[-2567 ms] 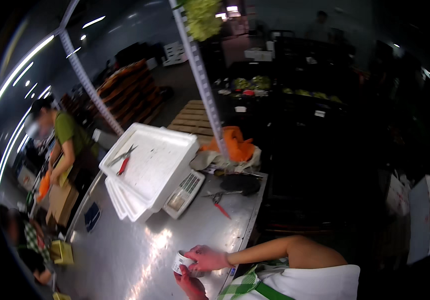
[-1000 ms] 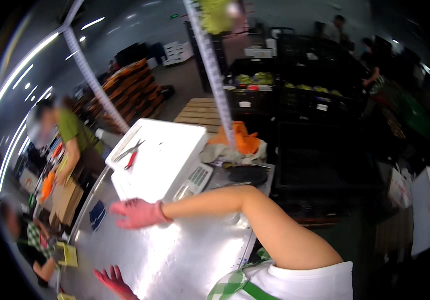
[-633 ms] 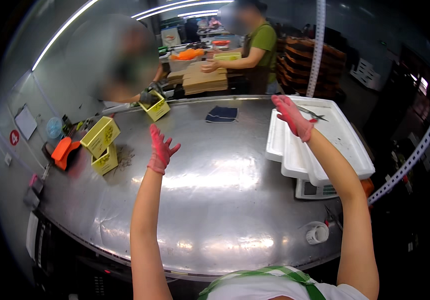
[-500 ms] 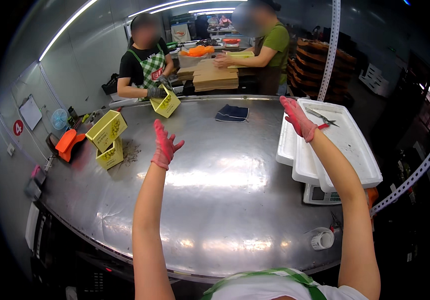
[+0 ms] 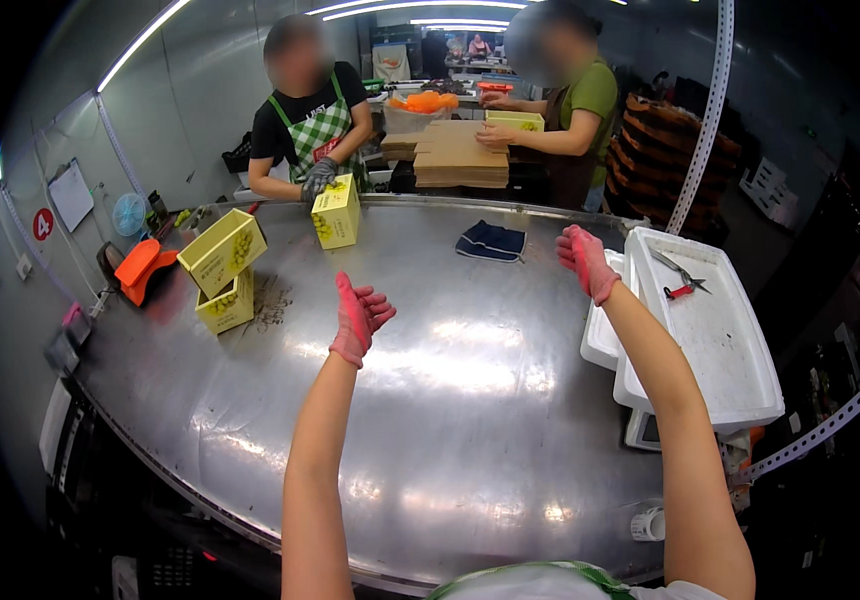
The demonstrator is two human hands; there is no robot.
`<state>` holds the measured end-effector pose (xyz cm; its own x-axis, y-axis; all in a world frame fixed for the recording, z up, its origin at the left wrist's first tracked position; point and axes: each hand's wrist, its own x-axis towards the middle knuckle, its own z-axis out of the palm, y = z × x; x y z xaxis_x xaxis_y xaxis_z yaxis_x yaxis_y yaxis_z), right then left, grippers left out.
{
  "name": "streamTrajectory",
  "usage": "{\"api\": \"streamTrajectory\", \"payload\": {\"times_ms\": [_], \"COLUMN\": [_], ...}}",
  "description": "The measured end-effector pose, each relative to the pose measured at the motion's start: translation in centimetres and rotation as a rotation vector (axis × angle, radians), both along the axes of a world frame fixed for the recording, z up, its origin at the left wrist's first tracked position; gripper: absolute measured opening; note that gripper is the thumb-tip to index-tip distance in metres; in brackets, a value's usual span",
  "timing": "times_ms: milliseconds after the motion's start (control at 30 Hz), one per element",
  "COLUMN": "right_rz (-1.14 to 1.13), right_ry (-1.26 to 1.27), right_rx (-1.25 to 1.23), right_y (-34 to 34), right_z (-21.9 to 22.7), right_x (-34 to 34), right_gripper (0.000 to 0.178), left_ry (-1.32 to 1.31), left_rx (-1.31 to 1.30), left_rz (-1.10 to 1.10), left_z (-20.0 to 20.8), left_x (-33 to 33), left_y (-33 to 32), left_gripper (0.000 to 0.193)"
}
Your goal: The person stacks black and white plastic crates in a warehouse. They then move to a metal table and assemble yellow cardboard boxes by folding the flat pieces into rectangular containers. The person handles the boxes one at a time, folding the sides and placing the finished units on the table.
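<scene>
Both my hands wear thin pink-red gloves and are held out above the metal table [image 5: 430,430]. My left hand [image 5: 358,322] is open, fingers apart, with nothing in it. My right hand [image 5: 587,262] is open too, empty, near the edge of the white foam trays [image 5: 640,375]. A folded dark blue cloth [image 5: 491,241] lies between and beyond my hands. Red-handled pruning shears [image 5: 680,276] rest in the upper tray. Ahead of my left hand, a co-worker's gloved hands [image 5: 320,178] touch a yellow grape carton [image 5: 336,212] standing on the table.
Two yellow cartons [image 5: 223,252] are stacked askew at the left, beside scattered stem bits [image 5: 272,302]. A white scale [image 5: 640,430] sits under the trays, and a white roll [image 5: 648,525] near the front edge. Flat cardboard [image 5: 460,152] is piled beyond the table, beside another co-worker [image 5: 585,110].
My view has shifted a little. My hands have drawn closer together, the right one turning inward beside the trays. The co-worker's tilted carton now stands upright on the table.
</scene>
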<state>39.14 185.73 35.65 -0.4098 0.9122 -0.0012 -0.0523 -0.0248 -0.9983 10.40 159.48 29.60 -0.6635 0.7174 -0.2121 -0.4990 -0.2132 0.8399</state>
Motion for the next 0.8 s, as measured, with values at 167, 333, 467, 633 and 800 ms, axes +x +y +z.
{"api": "streamTrajectory", "payload": {"times_ms": [167, 333, 467, 633, 800], "right_rz": [-0.096, -0.03, 0.025, -0.006, -0.039], "right_ry": [0.083, -0.043, 0.019, -0.033, -0.06], "right_rx": [-0.018, 0.02, -0.01, 0.012, 0.016], "right_y": [0.4, 2.5, 3.6, 2.5, 2.5], "right_z": [0.5, -0.1, -0.3, 0.6, 0.6], "right_x": [-1.0, -1.2, -1.2, -2.0, -2.3], "right_gripper": [0.039, 0.05, 0.027, 0.004, 0.023], "left_ry": [0.023, -0.003, 0.073, 0.147, 0.111], "left_rx": [-0.034, -0.057, -0.168, -0.137, -0.085], "left_rz": [0.085, 0.021, -0.046, -0.092, -0.072], "left_z": [0.6, 0.0, 0.8, -0.1, 0.7], "left_x": [1.2, 1.2, 1.9, 1.3, 2.4], "left_y": [1.0, 1.5, 1.0, 0.6, 0.4], "left_gripper": [0.063, 0.063, 0.064, 0.078, 0.097]}}
